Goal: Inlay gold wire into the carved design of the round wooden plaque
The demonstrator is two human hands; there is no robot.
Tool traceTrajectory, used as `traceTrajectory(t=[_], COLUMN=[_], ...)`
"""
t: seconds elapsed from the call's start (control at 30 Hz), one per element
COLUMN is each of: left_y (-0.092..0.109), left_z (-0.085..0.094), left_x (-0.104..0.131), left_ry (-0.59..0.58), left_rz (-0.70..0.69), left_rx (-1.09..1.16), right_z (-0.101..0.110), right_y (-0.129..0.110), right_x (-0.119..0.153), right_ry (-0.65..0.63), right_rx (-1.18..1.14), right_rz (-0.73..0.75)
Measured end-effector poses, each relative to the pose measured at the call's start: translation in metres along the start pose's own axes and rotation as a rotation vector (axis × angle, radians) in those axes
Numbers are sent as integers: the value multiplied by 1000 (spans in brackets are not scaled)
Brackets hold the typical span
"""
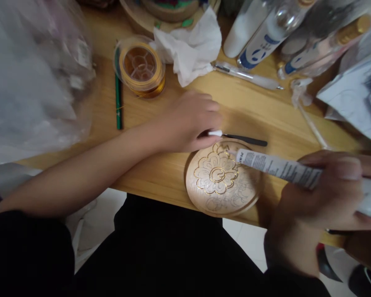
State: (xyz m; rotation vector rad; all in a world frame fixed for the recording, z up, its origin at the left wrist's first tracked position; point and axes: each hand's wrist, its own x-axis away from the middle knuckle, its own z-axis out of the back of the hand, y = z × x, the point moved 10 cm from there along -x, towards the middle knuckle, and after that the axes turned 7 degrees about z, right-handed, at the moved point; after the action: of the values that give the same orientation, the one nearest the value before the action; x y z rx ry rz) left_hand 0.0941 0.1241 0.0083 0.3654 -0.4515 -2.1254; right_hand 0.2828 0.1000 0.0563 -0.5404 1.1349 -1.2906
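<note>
A round pale wooden piece (225, 181) lies near the table's front edge, with a flower outlined in gold line and pencil drawing beside it. My right hand (327, 194) is wrapped round a white printed tube (278, 167), whose tip points at the upper right of the flower. My left hand (194, 123) rests just above the piece with its fingers curled round a small white cap (215, 133). A dark slim tool (247, 139) lies beside that cap, along the upper rim of the wooden piece.
Behind my left hand are a spool of gold wire (142, 68), a green pencil (118, 103) and crumpled tissue (191, 45). A pen (249, 76), bottles (266, 39) and printed paper (358, 90) lie at back right. Plastic bags (34, 82) fill the left.
</note>
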Motion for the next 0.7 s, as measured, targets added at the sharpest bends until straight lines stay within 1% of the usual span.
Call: traceTrajectory(t=[0.07, 0.1, 0.17, 0.2, 0.3, 0.37, 0.4, 0.47, 0.57, 0.7], left_y=[0, 0, -1, -2, -5, -4, -4, -7, -11, -15], left_z=[2, 3, 3, 4, 9, 15, 17, 20, 22, 19], left_x=[1, 2, 3, 3, 5, 6, 7, 7, 8, 8], left_ry=[34, 46, 59, 68, 128, 175, 185, 192, 198, 191], left_rz=[-25, -33, -34, -28, -9, -3, 10, 59, 143, 240], left_rx=[13, 21, 51, 77, 188, 311, 393, 583, 822, 1021], right_z=[10, 11, 8, 5, -7, -17, -23, -36, -54, -68], right_y=[-13, -11, 7, 20, 56, 69, 72, 73, 69, 65], right_x=[-7, -11, -21, -25, -25, -21, -20, -19, -18, -15], right_ry=[227, 289, 337, 331, 252, 164, 109, -2, -156, -263], right_rx=[-86, -154, -287, -331, -412, -473, -518, -620, -753, -854], right_rz=[144, 152, 42, -60, -375, -530, -576, -618, -633, -646])
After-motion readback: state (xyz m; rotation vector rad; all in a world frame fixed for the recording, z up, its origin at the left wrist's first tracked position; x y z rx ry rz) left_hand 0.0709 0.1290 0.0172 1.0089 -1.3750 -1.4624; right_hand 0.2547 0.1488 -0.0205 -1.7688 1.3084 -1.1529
